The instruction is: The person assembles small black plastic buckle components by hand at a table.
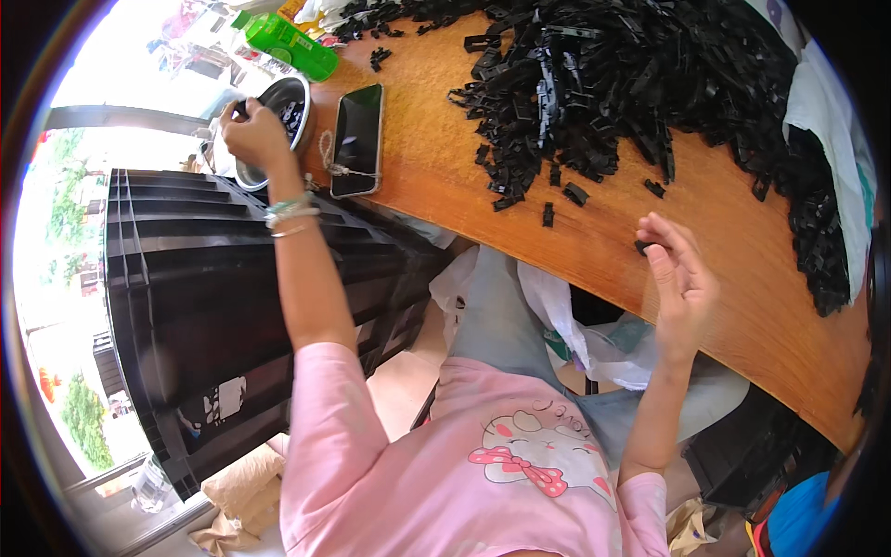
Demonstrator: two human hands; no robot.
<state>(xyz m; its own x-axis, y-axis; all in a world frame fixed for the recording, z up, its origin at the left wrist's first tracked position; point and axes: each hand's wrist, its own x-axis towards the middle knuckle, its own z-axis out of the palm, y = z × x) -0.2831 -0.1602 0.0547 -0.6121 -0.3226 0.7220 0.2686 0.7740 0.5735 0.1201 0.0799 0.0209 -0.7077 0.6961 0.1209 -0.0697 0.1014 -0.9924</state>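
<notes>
My left hand (pixel 255 137) is over the rim of a round metal bowl (pixel 251 176) at the table's left end, its fingers closed on a small black plastic piece (pixel 240 109). Dark pieces show inside the bowl, partly hidden by the hand. My right hand (pixel 685 278) hovers above the table's near edge, thumb and fingers pinching another small black plastic piece (pixel 641 248). Beyond it spreads a large heap of black plastic parts (pixel 640 74), with a few loose ones (pixel 575 193) lying on its near side.
A phone (pixel 358 139) with a beaded strap lies on the wooden table (pixel 408 139) beside the bowl. Behind it a green bottle (pixel 290 46) lies tilted. A large black crate (pixel 213 269) stands left of me. White plastic sheeting (pixel 829 130) borders the heap at right.
</notes>
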